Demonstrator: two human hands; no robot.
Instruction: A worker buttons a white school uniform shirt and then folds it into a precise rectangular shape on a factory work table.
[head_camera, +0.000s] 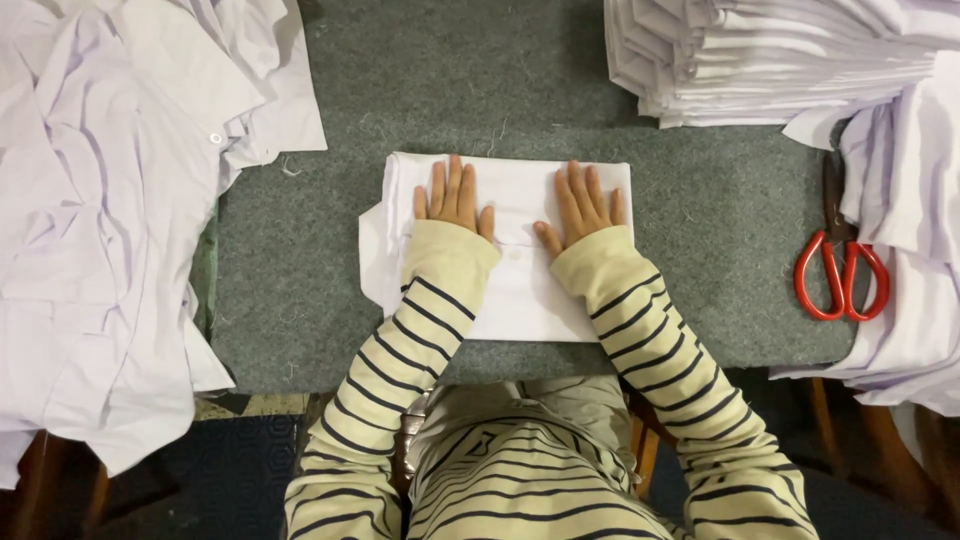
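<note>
Two hands, the left hand (451, 201) and the right hand (582, 207), lie flat, fingers extended, gripping nothing, pressing on the folded white shirt (500, 290) at the near edge of the grey table (300, 300).

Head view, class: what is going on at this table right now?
A person in a striped top presses both palms flat on a folded white shirt lying on the grey table. The left hand and right hand lie side by side. A loose heap of white shirts lies left, a neat stack far right, red-handled scissors beside it.
</note>
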